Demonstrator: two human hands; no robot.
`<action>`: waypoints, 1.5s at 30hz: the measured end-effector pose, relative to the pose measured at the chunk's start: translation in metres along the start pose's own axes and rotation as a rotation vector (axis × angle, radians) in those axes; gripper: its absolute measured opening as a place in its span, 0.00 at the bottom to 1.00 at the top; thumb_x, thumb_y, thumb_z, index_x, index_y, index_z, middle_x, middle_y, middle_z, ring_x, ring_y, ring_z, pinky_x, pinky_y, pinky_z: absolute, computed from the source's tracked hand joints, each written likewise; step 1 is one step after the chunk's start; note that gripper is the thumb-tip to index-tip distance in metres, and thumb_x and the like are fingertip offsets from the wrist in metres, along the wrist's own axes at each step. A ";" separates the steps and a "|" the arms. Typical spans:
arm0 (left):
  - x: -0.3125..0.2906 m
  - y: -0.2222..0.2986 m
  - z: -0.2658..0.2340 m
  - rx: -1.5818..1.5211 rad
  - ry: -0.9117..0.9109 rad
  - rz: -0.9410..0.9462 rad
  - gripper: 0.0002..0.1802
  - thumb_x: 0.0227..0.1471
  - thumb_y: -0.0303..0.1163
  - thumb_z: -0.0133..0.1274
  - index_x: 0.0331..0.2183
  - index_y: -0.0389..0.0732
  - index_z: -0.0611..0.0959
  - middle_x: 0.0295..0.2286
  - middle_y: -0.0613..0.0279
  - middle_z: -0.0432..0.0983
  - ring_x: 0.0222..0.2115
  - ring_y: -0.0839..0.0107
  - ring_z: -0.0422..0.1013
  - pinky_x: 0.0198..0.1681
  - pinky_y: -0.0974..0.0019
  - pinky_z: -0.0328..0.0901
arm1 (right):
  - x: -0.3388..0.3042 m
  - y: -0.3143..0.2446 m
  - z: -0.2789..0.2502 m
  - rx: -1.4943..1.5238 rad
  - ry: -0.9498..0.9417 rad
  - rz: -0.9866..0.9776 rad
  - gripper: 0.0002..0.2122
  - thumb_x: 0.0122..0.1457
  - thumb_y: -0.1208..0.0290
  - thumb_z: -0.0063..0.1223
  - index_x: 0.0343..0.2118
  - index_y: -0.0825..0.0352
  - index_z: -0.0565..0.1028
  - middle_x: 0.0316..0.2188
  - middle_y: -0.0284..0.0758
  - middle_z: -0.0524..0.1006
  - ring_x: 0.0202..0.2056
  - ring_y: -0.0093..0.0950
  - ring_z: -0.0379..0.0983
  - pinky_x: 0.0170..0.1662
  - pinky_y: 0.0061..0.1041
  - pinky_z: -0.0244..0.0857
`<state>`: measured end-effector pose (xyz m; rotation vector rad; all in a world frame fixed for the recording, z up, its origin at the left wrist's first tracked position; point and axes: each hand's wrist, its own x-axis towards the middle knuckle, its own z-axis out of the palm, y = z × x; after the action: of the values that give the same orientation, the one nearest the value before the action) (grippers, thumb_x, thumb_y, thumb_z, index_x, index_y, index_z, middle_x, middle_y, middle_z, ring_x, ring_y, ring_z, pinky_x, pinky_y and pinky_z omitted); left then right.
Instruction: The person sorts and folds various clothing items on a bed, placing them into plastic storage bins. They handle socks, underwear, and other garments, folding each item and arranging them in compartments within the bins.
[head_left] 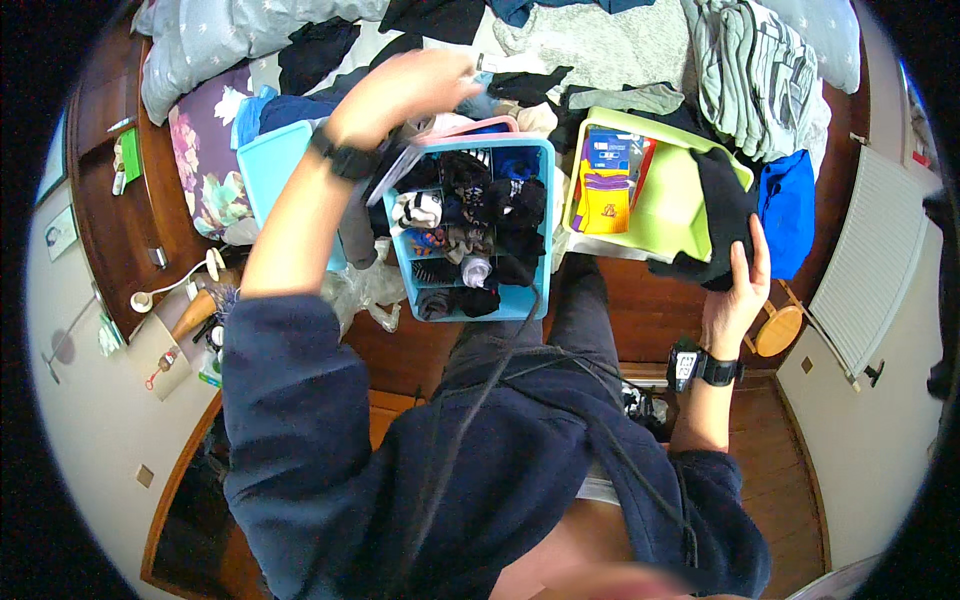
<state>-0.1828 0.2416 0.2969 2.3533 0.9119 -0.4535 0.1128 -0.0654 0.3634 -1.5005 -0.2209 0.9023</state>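
My left hand (425, 85), blurred, reaches over the clothes on the bed. A white piece of cloth (515, 64) lies at its fingertips; whether the fingers grip it cannot be made out. At the right, my right hand (738, 285) has its fingers around a black piece of cloth (728, 200) draped over the rim of a light green box (668, 160). Inside that box lies a yellow and purple packet (605, 203) beside a blue card (607, 150). Between my arms stands a blue divided box (549, 230), its compartments filled with rolled, mostly dark socks (465, 205).
A blue lid (275, 175) leans left of the divided box, near a clear plastic bag (365, 295). Striped folded clothing (755, 80) and a bright blue fabric item (786, 215) are at the right. A round wooden stool (778, 332) stands by the radiator (868, 255).
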 end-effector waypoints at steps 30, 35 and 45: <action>-0.042 0.152 -0.064 -1.305 0.695 0.225 0.21 0.46 0.18 0.41 0.42 0.39 0.80 0.26 0.58 0.78 0.23 0.69 0.73 0.24 0.69 0.67 | -0.082 -0.041 -0.054 -0.006 -0.112 -0.027 0.22 0.53 0.83 0.49 0.54 0.72 0.66 0.51 0.39 0.69 0.49 0.26 0.68 0.53 0.23 0.62; -0.126 0.251 -0.021 -1.714 0.426 0.569 0.27 0.48 0.29 0.52 0.52 0.34 0.70 0.42 0.54 0.73 0.41 0.71 0.71 0.46 0.69 0.66 | -0.098 -0.066 -0.064 -0.106 -0.333 -0.112 0.18 0.55 0.77 0.49 0.51 0.71 0.70 0.50 0.36 0.70 0.50 0.25 0.65 0.55 0.22 0.56; -0.187 0.364 0.064 -1.313 0.665 0.257 0.15 0.51 0.26 0.51 0.43 0.35 0.79 0.41 0.57 0.75 0.43 0.73 0.69 0.49 0.71 0.61 | -0.136 -0.088 -0.117 0.042 -0.518 -0.230 0.18 0.53 0.78 0.51 0.48 0.71 0.72 0.49 0.36 0.70 0.50 0.25 0.66 0.55 0.22 0.56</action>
<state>-0.0686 -0.1125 0.4797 1.2863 0.7597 0.8594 0.1298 -0.2245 0.4835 -1.1511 -0.7324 1.0860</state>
